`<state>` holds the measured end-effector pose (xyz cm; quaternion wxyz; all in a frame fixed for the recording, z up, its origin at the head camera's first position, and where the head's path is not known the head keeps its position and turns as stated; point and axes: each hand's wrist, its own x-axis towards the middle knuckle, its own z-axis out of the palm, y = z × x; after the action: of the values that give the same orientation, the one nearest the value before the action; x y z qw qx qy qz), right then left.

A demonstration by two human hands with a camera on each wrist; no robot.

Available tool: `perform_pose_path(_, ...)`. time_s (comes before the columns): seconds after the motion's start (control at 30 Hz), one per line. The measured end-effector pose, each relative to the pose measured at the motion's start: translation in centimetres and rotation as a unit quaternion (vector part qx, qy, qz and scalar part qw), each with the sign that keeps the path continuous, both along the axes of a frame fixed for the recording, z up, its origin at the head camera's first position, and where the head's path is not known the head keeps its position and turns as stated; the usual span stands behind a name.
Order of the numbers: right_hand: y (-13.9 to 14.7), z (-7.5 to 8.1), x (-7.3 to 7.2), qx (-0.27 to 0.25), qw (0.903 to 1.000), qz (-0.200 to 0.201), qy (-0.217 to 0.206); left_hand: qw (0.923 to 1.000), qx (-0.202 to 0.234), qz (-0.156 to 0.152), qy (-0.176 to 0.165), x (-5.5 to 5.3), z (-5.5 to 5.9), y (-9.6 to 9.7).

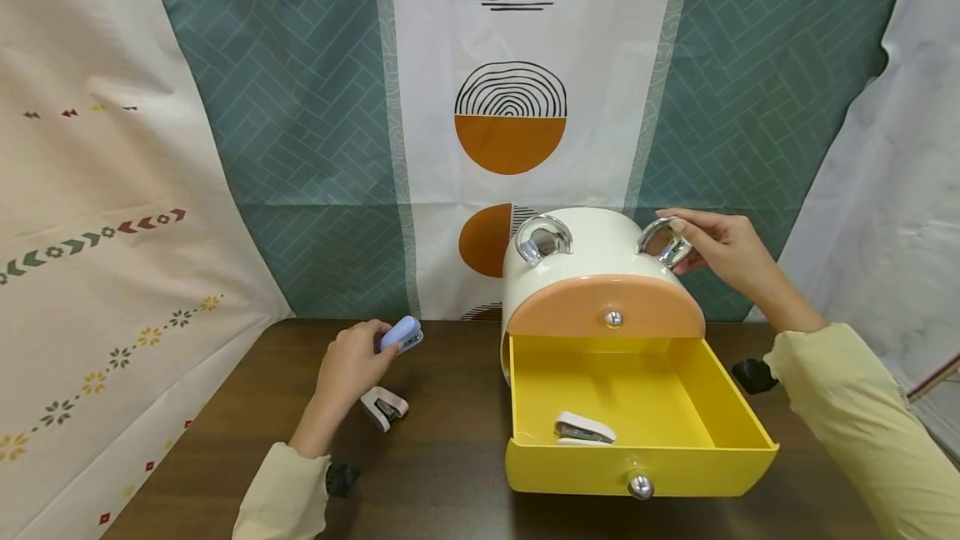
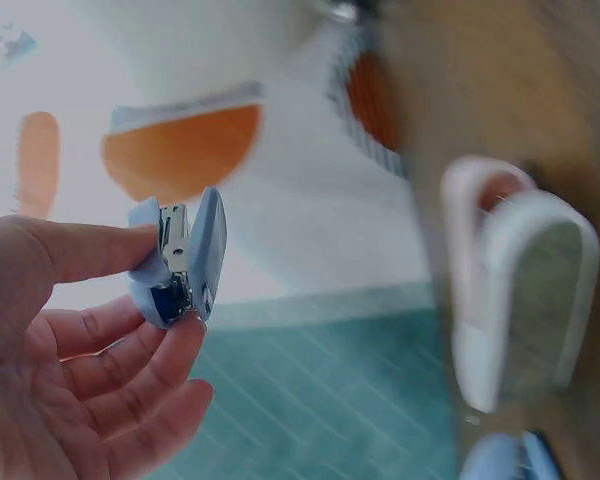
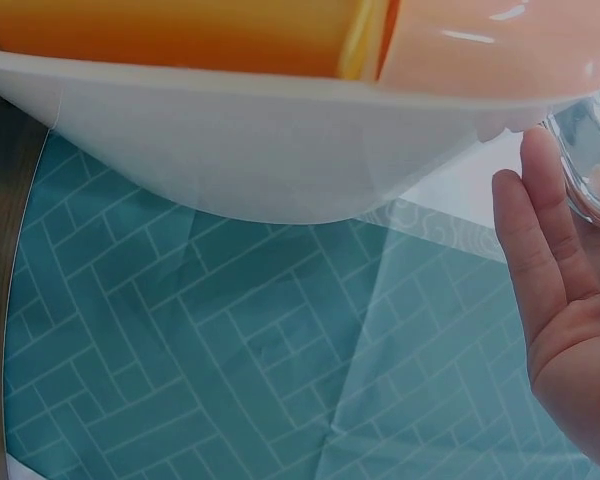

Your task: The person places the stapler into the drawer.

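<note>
Head view: a person's left hand, fingers partly curled, pinches a blue stapler between thumb and fingers, above a dark wooden table. At six o'clock from it, a pink-and-white stapler lies on the table. The left hand is at nine o'clock from a yellow drawer, pulled out of a rounded white cabinet; a white stapler lies inside, toward the drawer's eight o'clock. The right hand holds a silver ring at the cabinet's two o'clock between thumb and finger, its other fingers fairly straight in the right wrist view. A matching ring sits at ten o'clock, and an orange drawer above the yellow one is closed.
</note>
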<state>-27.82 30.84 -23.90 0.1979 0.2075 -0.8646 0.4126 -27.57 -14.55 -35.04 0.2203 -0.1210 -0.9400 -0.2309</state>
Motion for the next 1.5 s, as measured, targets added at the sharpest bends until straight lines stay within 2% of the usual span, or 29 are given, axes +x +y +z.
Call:
perform_pose_path(0.23, 0.2, -0.1, -0.3, -0.005, 1.0000, -0.001, -0.002, 0.9975, 0.047, -0.040, 0.033, 2.3, 2.7, 2.1)
perform_pose_path(0.4, 0.3, -0.1, -0.4, -0.012, 0.9999, 0.003, -0.003, 0.9901, 0.097, -0.089, 0.049, 4.4, 4.4, 3.9)
perform_pose_path(0.6, 0.0, 0.0, -0.2, -0.015, 0.9999, 0.001, -0.002, 0.9765, 0.130, -0.151, 0.083, 6.6, 5.9, 5.9)
perform_pose_path(0.77, 0.0, 0.1, -0.1, -0.019, 0.9998, -0.009, -0.004, 0.9584, 0.160, -0.217, 0.092, 8.2, 6.9, 7.5)
perform_pose_path(0.97, 0.2, -0.1, -0.3, -0.018, 0.9998, 0.005, 0.001, 0.9313, 0.179, -0.303, 0.093, 9.5, 7.3, 9.9)
perform_pose_path(1.1, 0.3, -0.2, -0.4, -0.015, 0.9999, 0.001, 0.000, 0.9204, 0.168, -0.346, 0.072, 10.0, 7.2, 11.7)
perform_pose_path(1.33, 0.3, -0.3, -0.5, -0.015, 0.9999, 0.002, 0.004, 0.9161, 0.136, -0.376, 0.027, 10.3, 6.9, 14.7)
perform_pose_path(1.5, 0.3, -0.4, -0.6, -0.014, 0.9999, 0.002, 0.007, 0.9203, 0.083, -0.382, 0.012, 9.8, 6.6, 16.8)
